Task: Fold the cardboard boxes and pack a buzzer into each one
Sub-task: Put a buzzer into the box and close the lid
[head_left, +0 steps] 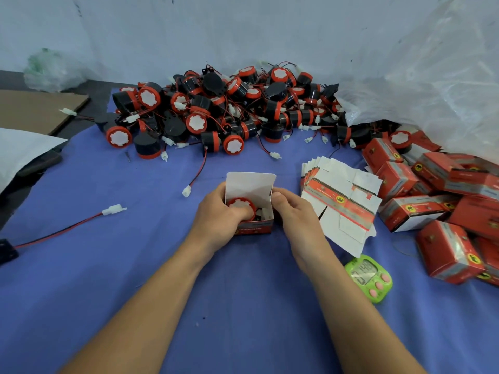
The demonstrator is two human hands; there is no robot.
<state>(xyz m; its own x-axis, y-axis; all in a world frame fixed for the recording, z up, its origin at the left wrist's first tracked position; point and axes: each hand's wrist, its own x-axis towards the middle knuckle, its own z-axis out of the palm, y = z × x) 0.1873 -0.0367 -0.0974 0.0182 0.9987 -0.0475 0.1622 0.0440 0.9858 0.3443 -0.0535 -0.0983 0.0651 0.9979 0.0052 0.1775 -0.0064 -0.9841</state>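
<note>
A small red cardboard box (pixel 253 228) stands open on the blue cloth at the centre, its white lid flap (pixel 249 186) upright at the back. A red-and-black buzzer (pixel 240 205) with a white face lies inside it, its connector beside it. My left hand (pixel 220 217) grips the box's left side with fingers over the buzzer. My right hand (pixel 293 211) holds the box's right side, thumb on the side flap. A stack of flat unfolded boxes (pixel 340 201) lies just right of my hands.
A large heap of loose buzzers (pixel 216 109) with red-black wires fills the back. Folded red boxes (pixel 442 201) pile up at right under a plastic bag (pixel 432 90). A green timer (pixel 370 278) lies near my right forearm. A loose wire with connector (pixel 81 225) trails at left.
</note>
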